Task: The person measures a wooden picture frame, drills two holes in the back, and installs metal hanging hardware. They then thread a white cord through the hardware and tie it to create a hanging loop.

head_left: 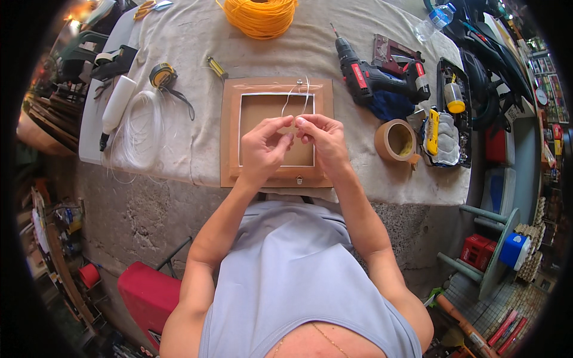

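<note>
A brown wooden picture frame (pixel 230 128) lies face down on the cloth-covered table, with a small metal hanger at its far edge and another at its near edge. My left hand (pixel 264 148) and my right hand (pixel 321 138) meet above the frame's middle. Both pinch a thin white cord (pixel 296 95) that runs up to the far hanger. The fingertips nearly touch each other around the cord's ends.
Around the frame lie a coil of clear cord (pixel 140 128), a tape measure (pixel 162 75), a white glue bottle (pixel 116 107), orange rope (pixel 260 17), a red-black drill (pixel 373 74), a brown tape roll (pixel 395 141), a yellow cutter (pixel 432 131) and a water bottle (pixel 436 19).
</note>
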A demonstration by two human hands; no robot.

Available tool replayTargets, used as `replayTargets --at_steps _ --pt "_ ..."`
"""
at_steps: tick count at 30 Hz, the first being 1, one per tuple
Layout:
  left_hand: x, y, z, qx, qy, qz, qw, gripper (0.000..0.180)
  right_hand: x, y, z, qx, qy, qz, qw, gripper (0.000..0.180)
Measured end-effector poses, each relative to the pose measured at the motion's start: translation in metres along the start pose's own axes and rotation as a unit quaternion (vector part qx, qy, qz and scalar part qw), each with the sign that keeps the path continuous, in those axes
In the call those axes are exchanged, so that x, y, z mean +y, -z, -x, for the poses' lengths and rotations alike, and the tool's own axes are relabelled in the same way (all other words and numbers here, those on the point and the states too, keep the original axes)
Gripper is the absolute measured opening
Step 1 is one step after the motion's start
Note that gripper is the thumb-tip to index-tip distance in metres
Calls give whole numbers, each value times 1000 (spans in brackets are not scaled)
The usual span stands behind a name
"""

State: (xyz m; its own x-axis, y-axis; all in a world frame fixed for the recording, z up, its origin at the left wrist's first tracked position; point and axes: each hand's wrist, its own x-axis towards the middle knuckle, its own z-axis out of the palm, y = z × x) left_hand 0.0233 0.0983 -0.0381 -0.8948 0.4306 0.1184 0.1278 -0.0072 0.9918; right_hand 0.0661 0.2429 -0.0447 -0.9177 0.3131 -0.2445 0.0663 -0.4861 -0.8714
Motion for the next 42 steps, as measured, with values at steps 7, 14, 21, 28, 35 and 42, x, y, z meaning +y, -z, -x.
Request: replayTargets --at_steps 7,14,21,28,35,42 --pt "1 4 -2 -30 -38 -47 998 33 1 0 3 -2 -9 -38 999 15" --pt "-2 -8 -3 28 -37 -28 999 26 4 0 4 -24 -8 -14 1000 17" --pt "-6 -12 18 82 96 122 984 41 25 3 14 87 207 159 961 13" --pt "8 -9 30 95 188 235 949 46 23 11 20 -29 424 393 816 28" --pt "16 -3 25 60 226 255 938 49 25 11 18 -50 439 415 795 25" --pt "11 12 36 -47 -139 -388 910 82 20 8 22 -32 385 377 842 16"
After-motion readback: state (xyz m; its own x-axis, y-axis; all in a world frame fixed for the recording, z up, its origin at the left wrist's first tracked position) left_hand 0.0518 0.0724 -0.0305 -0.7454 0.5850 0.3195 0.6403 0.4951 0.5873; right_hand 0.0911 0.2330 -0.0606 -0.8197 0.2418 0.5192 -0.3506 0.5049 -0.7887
